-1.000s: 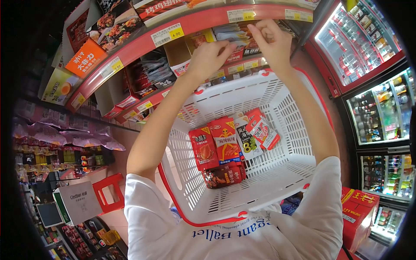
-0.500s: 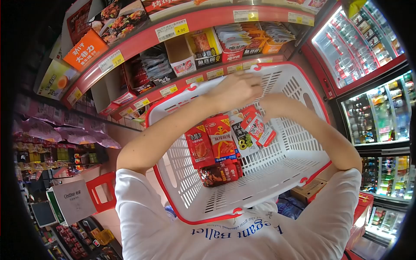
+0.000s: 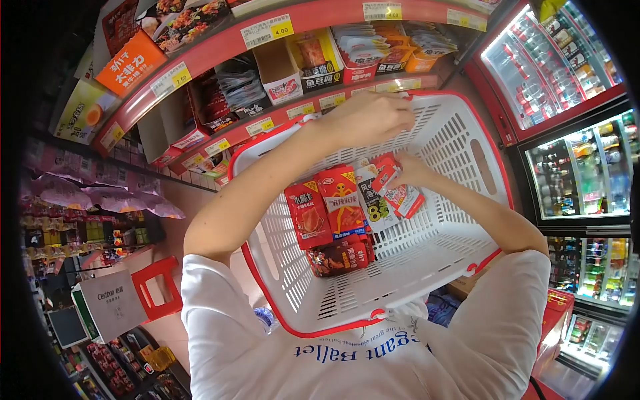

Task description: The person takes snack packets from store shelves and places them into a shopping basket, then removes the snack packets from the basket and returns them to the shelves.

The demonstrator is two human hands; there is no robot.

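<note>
Inside the basket (image 3: pixel 400 285), the right hand (image 3: pixel 412 171) touches a red-and-white packet (image 3: pixel 401 193); the left hand (image 3: pixel 379 119) crosses the far rim (image 3: pixel 440 95), perhaps steadying it. Whether either grip is closed, I cannot tell.

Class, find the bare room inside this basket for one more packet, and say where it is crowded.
Bare basket floor shows right of the dark packet and below the black-and-white packet. The far side is crowded: the red packets lie side by side, the red-and-white packet overlaps the black-and-white one, and the right hand is there.
</note>
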